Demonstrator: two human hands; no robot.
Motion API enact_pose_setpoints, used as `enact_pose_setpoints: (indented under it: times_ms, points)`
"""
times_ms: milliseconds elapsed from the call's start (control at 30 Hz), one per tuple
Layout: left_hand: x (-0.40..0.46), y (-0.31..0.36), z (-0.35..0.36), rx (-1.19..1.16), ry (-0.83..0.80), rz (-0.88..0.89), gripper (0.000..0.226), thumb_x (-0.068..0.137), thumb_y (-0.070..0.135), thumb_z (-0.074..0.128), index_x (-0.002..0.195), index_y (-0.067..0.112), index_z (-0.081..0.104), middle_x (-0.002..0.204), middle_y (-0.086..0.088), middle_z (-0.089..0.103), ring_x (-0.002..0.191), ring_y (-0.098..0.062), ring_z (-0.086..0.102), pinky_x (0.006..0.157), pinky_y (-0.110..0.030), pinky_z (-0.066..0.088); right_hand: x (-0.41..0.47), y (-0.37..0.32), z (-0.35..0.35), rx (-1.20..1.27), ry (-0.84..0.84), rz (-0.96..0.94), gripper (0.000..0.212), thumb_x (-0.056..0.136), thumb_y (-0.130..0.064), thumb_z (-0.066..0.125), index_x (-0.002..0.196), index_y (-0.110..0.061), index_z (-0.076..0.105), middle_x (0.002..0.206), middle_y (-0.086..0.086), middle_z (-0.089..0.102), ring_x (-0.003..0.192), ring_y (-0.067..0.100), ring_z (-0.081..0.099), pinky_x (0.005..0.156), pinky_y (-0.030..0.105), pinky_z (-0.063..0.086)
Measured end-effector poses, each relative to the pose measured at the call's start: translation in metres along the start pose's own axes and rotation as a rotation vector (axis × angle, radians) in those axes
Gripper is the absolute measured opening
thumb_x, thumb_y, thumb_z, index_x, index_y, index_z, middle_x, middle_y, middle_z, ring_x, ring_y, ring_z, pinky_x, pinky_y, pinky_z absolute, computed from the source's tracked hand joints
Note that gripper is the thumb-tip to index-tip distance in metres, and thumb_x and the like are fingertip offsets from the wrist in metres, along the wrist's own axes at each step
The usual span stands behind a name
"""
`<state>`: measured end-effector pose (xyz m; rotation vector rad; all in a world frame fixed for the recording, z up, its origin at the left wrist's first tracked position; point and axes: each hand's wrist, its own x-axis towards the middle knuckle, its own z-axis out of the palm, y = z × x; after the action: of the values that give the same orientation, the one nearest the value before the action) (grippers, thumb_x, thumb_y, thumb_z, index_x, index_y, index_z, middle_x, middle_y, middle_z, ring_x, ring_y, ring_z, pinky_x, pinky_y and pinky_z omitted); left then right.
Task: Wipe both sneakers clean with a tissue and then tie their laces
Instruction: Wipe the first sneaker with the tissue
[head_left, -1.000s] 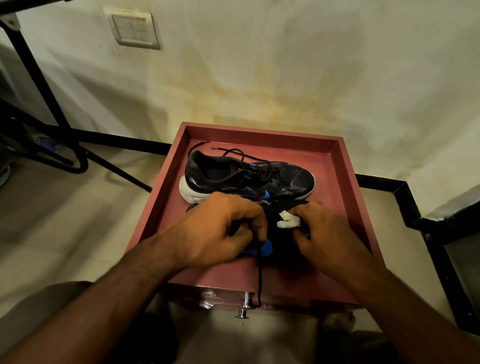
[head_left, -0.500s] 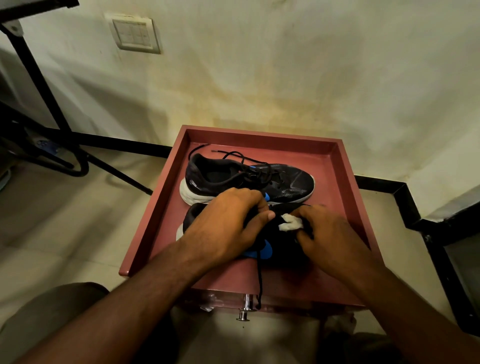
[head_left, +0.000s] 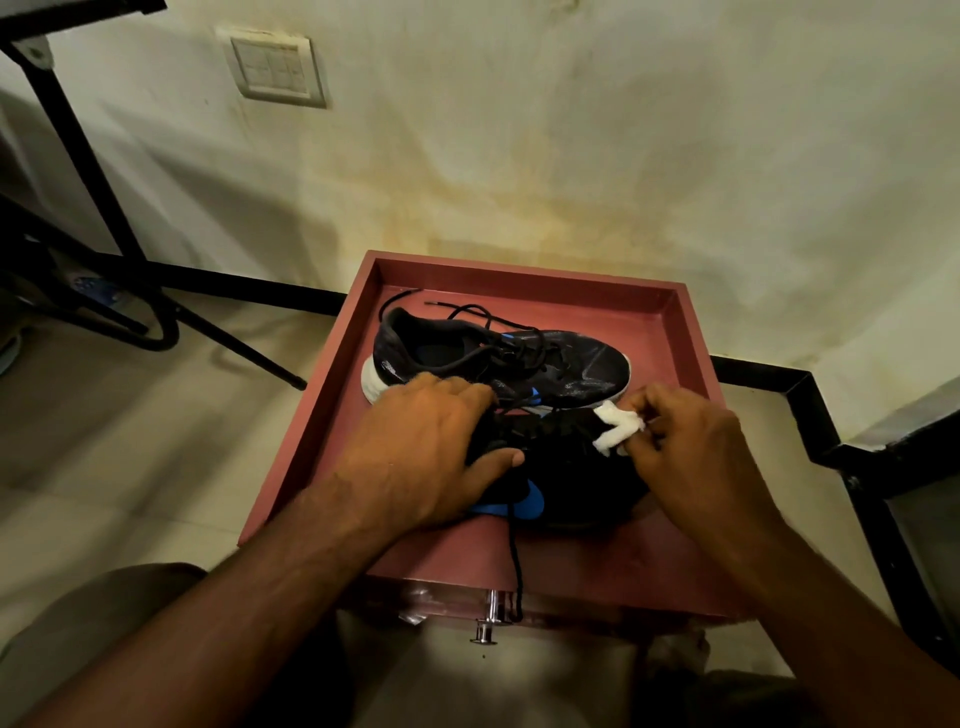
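Note:
Two black sneakers with blue marks lie on their sides in a red tray. The far sneaker has a white sole and loose black laces. My left hand grips the heel end of the near sneaker, thumb curled over its collar. My right hand pinches a small white tissue against the near sneaker's toe end. One black lace hangs from the near sneaker over the tray's front edge.
The tray sits on a low stand with a metal knob at its front. A stained wall with a switch plate stands behind. Black metal frame legs cross the floor at left, and a dark frame stands at right.
My right hand has slid the tissue to the right along the near sneaker, toward its toe. My left hand has shifted back toward the heel and keeps its hold.

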<state>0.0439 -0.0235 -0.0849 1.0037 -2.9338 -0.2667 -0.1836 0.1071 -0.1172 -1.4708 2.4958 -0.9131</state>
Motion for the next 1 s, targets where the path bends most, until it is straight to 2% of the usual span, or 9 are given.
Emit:
enact_pose_setpoints:
  times_ms: [133, 233, 400, 567, 667, 733, 800, 833, 1000]
  points:
    - [-0.003, -0.014, -0.003, 0.057, -0.177, -0.123, 0.095, 0.071, 0.099, 0.033, 0.130, 0.027, 0.051, 0.125, 0.002, 0.065, 0.114, -0.021, 0.060, 0.095, -0.039, 0.054, -0.005, -0.005, 0.007, -0.096, -0.059, 0.011, 0.007, 0.090, -0.012, 0.073, 0.090, -0.018, 0.076, 0.081, -0.008, 0.053, 0.069, 0.001, 0.051, 0.059, 0.010, 0.030]
    - [-0.001, -0.010, 0.003, 0.084, -0.183, -0.143, 0.095, 0.072, 0.097, 0.038, 0.131, 0.024, 0.051, 0.128, -0.002, 0.062, 0.119, -0.023, 0.057, 0.095, -0.039, 0.052, -0.019, -0.023, 0.025, -0.090, -0.145, -0.026, 0.010, 0.094, -0.013, 0.066, 0.091, -0.019, 0.074, 0.084, -0.013, 0.052, 0.080, 0.009, 0.059, 0.065, 0.007, 0.039]
    - [-0.002, -0.012, 0.004, 0.076, -0.148, -0.139, 0.099, 0.069, 0.100, 0.036, 0.131, 0.024, 0.052, 0.125, 0.000, 0.063, 0.116, -0.021, 0.059, 0.093, -0.038, 0.054, -0.023, -0.031, 0.018, -0.088, -0.287, -0.105, 0.013, 0.091, -0.026, 0.074, 0.102, -0.022, 0.078, 0.103, -0.004, 0.067, 0.092, 0.014, 0.063, 0.079, 0.032, 0.054]
    - [-0.004, -0.016, 0.002, 0.088, -0.224, -0.062, 0.110, 0.062, 0.095, 0.057, 0.144, 0.024, 0.040, 0.138, 0.001, 0.057, 0.126, -0.022, 0.055, 0.101, -0.043, 0.053, 0.005, -0.004, -0.004, -0.458, -0.101, -0.059, 0.017, 0.092, -0.038, 0.072, 0.092, -0.024, 0.081, 0.090, 0.000, 0.067, 0.074, 0.013, 0.052, 0.067, 0.023, 0.035]
    - [-0.004, -0.013, 0.002, 0.095, -0.216, -0.075, 0.108, 0.061, 0.091, 0.066, 0.142, 0.025, 0.042, 0.137, 0.003, 0.058, 0.125, -0.021, 0.056, 0.101, -0.042, 0.053, -0.005, -0.012, 0.002, -0.333, -0.229, -0.025, 0.013, 0.094, -0.034, 0.069, 0.095, -0.024, 0.077, 0.094, -0.006, 0.064, 0.071, 0.007, 0.056, 0.063, 0.019, 0.042]
    - [-0.004, -0.011, 0.001, 0.089, -0.189, -0.086, 0.102, 0.061, 0.089, 0.068, 0.136, 0.024, 0.045, 0.132, 0.004, 0.060, 0.121, -0.020, 0.058, 0.097, -0.041, 0.055, -0.020, -0.029, 0.013, -0.236, -0.324, -0.040, 0.007, 0.092, -0.033, 0.067, 0.088, -0.028, 0.071, 0.096, -0.008, 0.063, 0.079, 0.010, 0.062, 0.071, 0.029, 0.055]
    - [-0.005, -0.008, -0.002, 0.075, -0.160, -0.105, 0.095, 0.062, 0.085, 0.071, 0.131, 0.024, 0.045, 0.129, 0.005, 0.060, 0.119, -0.019, 0.058, 0.092, -0.039, 0.054, -0.027, -0.037, 0.014, -0.089, -0.358, -0.054, 0.009, 0.087, -0.032, 0.071, 0.079, -0.031, 0.067, 0.089, -0.012, 0.064, 0.076, 0.006, 0.064, 0.068, 0.028, 0.056]
    - [-0.007, -0.006, -0.002, 0.069, -0.134, -0.113, 0.092, 0.064, 0.082, 0.073, 0.129, 0.025, 0.044, 0.129, 0.006, 0.058, 0.119, -0.018, 0.057, 0.090, -0.037, 0.052, -0.027, -0.036, 0.011, -0.011, -0.320, -0.061, 0.009, 0.085, -0.030, 0.074, 0.078, -0.030, 0.068, 0.085, -0.013, 0.065, 0.073, 0.004, 0.064, 0.065, 0.027, 0.055]
    - [-0.015, 0.008, 0.000, 0.175, 0.035, -0.021, 0.076, 0.073, 0.059, 0.079, 0.126, 0.022, 0.038, 0.121, 0.004, 0.044, 0.105, -0.015, 0.043, 0.091, -0.030, 0.047, 0.000, -0.007, -0.024, 0.082, 0.260, -0.065, 0.009, 0.083, -0.012, 0.080, 0.086, -0.016, 0.073, 0.084, -0.003, 0.067, 0.069, 0.012, 0.062, 0.062, 0.024, 0.050]
